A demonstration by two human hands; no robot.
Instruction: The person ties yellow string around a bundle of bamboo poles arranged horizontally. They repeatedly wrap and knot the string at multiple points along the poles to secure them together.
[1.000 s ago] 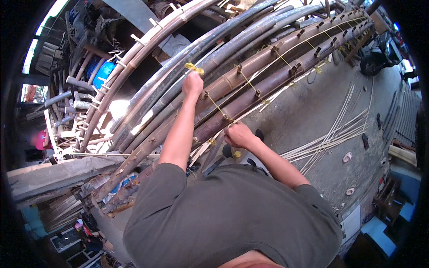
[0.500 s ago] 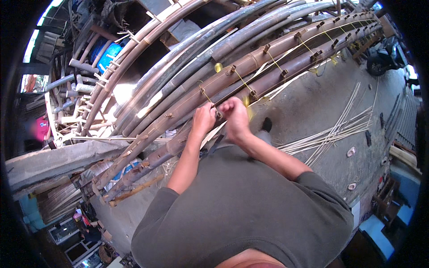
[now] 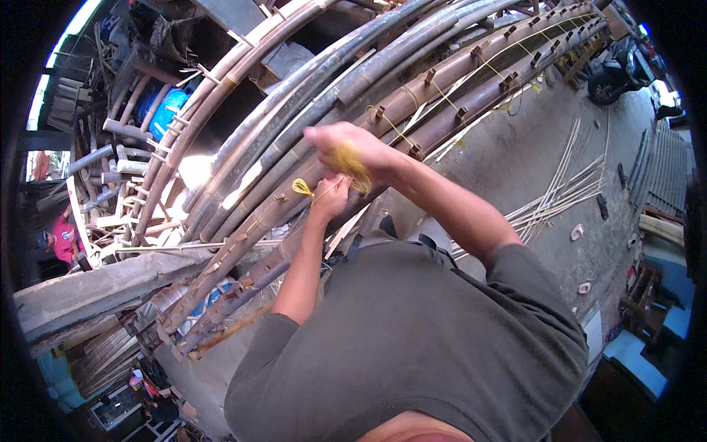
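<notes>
My right hand (image 3: 357, 147), blurred by motion, crosses over the bamboo with a bundle of yellow cord (image 3: 353, 168) at its palm. Just below it, my left hand (image 3: 333, 199) is closed on the same kind of cord. A small yellow loop (image 3: 301, 187) sticks out to the left of that hand. Both hands are over two long bamboo poles, a farther one (image 3: 405, 94) and a nearer one (image 3: 440, 131), which run from lower left to upper right. Short pegs stand in the poles, and yellow cord spans between them at several places. My forearms hide part of the nearer pole.
Several grey bamboo poles (image 3: 309, 103) lie beyond. A curved bamboo piece with pegs (image 3: 213, 88) rises at left, near a blue drum (image 3: 166, 110). Thin bamboo strips (image 3: 560, 195) lie on the right floor. A motorcycle (image 3: 611, 85) stands far right; a person in pink (image 3: 65, 236) is far left.
My right hand has swung left and up across my left hand, carrying the yellow cord. My left hand has shifted slightly left and down, and a yellow loop now shows beside it.
</notes>
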